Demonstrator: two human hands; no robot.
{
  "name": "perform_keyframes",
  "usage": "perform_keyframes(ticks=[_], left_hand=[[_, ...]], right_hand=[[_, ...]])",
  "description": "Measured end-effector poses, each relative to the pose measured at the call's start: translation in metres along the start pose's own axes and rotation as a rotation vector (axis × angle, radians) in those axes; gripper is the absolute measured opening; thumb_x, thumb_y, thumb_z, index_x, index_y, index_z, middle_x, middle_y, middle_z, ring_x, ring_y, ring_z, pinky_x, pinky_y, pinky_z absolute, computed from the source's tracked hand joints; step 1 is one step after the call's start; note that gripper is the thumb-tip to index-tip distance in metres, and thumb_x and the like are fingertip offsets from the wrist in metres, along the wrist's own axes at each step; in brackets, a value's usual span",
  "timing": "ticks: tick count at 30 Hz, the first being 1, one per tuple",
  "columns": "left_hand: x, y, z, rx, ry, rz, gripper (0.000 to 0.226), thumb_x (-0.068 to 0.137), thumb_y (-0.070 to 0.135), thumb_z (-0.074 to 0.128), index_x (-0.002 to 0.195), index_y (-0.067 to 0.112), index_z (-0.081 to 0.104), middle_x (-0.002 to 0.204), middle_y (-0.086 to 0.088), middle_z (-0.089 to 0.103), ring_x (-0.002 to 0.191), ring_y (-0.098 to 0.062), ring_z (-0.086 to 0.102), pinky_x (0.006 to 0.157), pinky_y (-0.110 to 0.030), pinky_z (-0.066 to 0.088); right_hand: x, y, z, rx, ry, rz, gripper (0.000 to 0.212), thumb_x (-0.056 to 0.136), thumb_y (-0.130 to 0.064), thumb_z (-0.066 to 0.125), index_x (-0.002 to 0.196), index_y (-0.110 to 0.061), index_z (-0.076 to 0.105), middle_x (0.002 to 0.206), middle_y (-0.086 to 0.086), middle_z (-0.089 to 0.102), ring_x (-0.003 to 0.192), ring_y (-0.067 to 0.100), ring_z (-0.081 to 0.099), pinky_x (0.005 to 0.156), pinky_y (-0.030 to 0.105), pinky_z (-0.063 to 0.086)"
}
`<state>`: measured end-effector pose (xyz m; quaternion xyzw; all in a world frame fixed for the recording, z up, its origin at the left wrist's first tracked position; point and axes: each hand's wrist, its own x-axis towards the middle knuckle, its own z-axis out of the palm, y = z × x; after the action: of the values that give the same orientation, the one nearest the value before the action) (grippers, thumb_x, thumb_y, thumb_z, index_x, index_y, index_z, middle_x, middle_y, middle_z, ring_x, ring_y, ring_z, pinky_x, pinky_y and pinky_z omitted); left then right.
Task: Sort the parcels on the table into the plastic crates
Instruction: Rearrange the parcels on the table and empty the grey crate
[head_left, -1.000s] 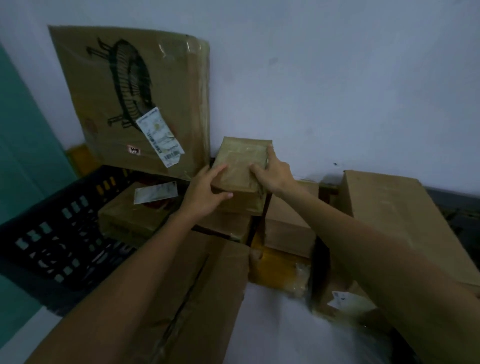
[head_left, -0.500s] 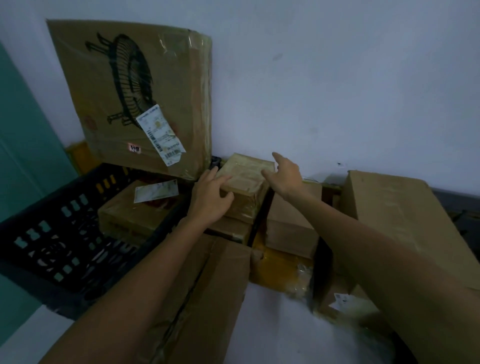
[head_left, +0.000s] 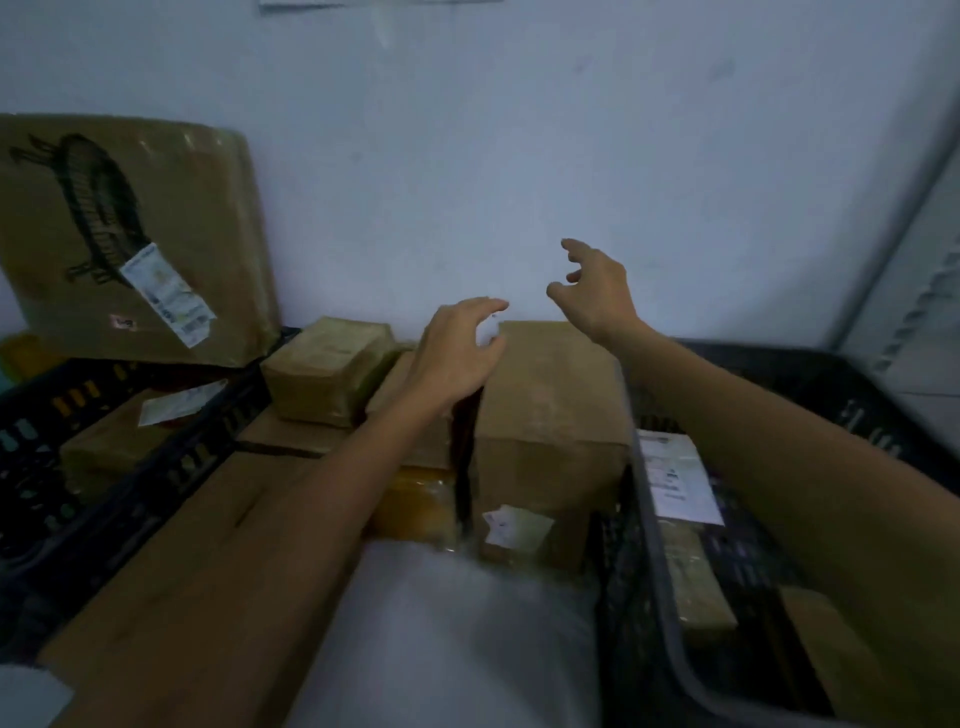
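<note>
A small tape-wrapped brown parcel (head_left: 330, 369) lies on top of other boxes by the wall, with no hand on it. To its right, my left hand (head_left: 457, 353) hovers with loosely spread fingers over the left edge of a tall brown box (head_left: 550, 410). My right hand (head_left: 597, 291) is raised above that box's far end, fingers spread, holding nothing. A black plastic crate (head_left: 171, 467) at the left holds a labelled parcel (head_left: 119, 441). Another black crate (head_left: 654, 519) at the right holds parcels with a white label (head_left: 680, 478).
A large flat carton (head_left: 135, 234) with a fan drawing leans on the wall over the left crate. A long brown box (head_left: 208, 561) lies in front, beside a white bubble-wrapped parcel (head_left: 447, 634) and a yellow parcel (head_left: 415, 504). The white wall stands close behind.
Both hands let go of the small wrapped parcel, which now rests on the stack. They moved right, over the tall brown box. The view swung right, showing the right crate.
</note>
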<state>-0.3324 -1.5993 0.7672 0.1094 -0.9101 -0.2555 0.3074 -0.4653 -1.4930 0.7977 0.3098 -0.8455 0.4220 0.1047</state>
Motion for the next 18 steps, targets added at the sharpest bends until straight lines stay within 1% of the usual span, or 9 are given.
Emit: perform_keyframes(ticks=[3, 5, 9, 10, 11, 13, 15, 18], left_hand=[[-0.001, 0.057, 0.037, -0.035, -0.049, 0.086, 0.041, 0.09, 0.013, 0.054, 0.13, 0.017, 0.054, 0.138, 0.0, 0.051, 0.13, -0.017, 0.04, 0.106, -0.022, 0.026], [-0.006, 0.091, 0.064, -0.063, -0.075, 0.132, 0.04, 0.088, 0.011, 0.055, 0.128, 0.015, 0.056, 0.137, -0.003, 0.052, 0.129, -0.018, 0.042, 0.105, -0.021, 0.027], [-0.024, 0.14, 0.123, -0.172, -0.153, 0.121, 0.039, 0.087, 0.008, 0.056, 0.126, 0.011, 0.058, 0.132, -0.005, 0.056, 0.123, -0.018, 0.048, 0.096, -0.015, 0.03], [-0.029, 0.146, 0.138, -0.185, -0.184, 0.104, 0.039, 0.087, 0.008, 0.056, 0.127, 0.011, 0.057, 0.133, -0.006, 0.055, 0.123, -0.018, 0.048, 0.096, -0.016, 0.031], [-0.034, 0.151, 0.153, -0.174, -0.228, 0.084, 0.04, 0.088, 0.01, 0.056, 0.128, 0.011, 0.056, 0.134, -0.006, 0.054, 0.124, -0.019, 0.047, 0.099, -0.019, 0.033], [-0.046, 0.153, 0.182, -0.082, -0.346, 0.064, 0.041, 0.09, 0.014, 0.055, 0.131, 0.012, 0.053, 0.138, -0.006, 0.05, 0.127, -0.022, 0.045, 0.104, -0.03, 0.036], [-0.06, 0.148, 0.206, -0.029, -0.456, -0.001, 0.043, 0.091, 0.014, 0.054, 0.133, 0.009, 0.05, 0.139, -0.009, 0.049, 0.127, -0.026, 0.045, 0.104, -0.034, 0.038], [-0.088, 0.129, 0.231, -0.046, -0.552, -0.265, 0.044, 0.091, 0.014, 0.054, 0.134, 0.008, 0.048, 0.138, -0.014, 0.049, 0.121, -0.03, 0.049, 0.101, -0.035, 0.042]], right_hand=[[-0.015, 0.048, -0.059, -0.018, 0.051, 0.075, 0.059, 0.089, -0.014, 0.054, 0.145, -0.012, 0.034, 0.139, 0.011, 0.047, 0.116, 0.025, 0.052, 0.096, 0.039, 0.047], [-0.028, 0.081, -0.09, -0.049, 0.071, 0.137, 0.06, 0.089, -0.015, 0.055, 0.145, -0.012, 0.034, 0.142, 0.012, 0.045, 0.121, 0.026, 0.051, 0.098, 0.039, 0.047], [-0.065, 0.143, -0.132, -0.117, 0.053, 0.229, 0.06, 0.088, -0.016, 0.059, 0.144, -0.009, 0.036, 0.139, 0.015, 0.048, 0.121, 0.03, 0.051, 0.097, 0.039, 0.045], [-0.074, 0.157, -0.138, -0.133, 0.049, 0.24, 0.059, 0.088, -0.016, 0.059, 0.143, -0.009, 0.038, 0.137, 0.016, 0.049, 0.12, 0.031, 0.052, 0.097, 0.038, 0.045], [-0.083, 0.167, -0.144, -0.149, 0.042, 0.243, 0.058, 0.087, -0.016, 0.059, 0.141, -0.008, 0.04, 0.135, 0.016, 0.052, 0.119, 0.031, 0.052, 0.096, 0.036, 0.044], [-0.098, 0.187, -0.149, -0.166, 0.012, 0.252, 0.056, 0.086, -0.014, 0.06, 0.139, -0.008, 0.043, 0.132, 0.015, 0.055, 0.117, 0.03, 0.054, 0.095, 0.034, 0.044], [-0.112, 0.203, -0.147, -0.168, -0.042, 0.286, 0.057, 0.088, -0.016, 0.061, 0.14, -0.007, 0.042, 0.132, 0.015, 0.054, 0.117, 0.029, 0.053, 0.093, 0.033, 0.044], [-0.128, 0.225, -0.133, -0.182, -0.175, 0.316, 0.059, 0.089, -0.02, 0.062, 0.141, -0.006, 0.038, 0.134, 0.017, 0.052, 0.117, 0.03, 0.054, 0.094, 0.037, 0.047]])
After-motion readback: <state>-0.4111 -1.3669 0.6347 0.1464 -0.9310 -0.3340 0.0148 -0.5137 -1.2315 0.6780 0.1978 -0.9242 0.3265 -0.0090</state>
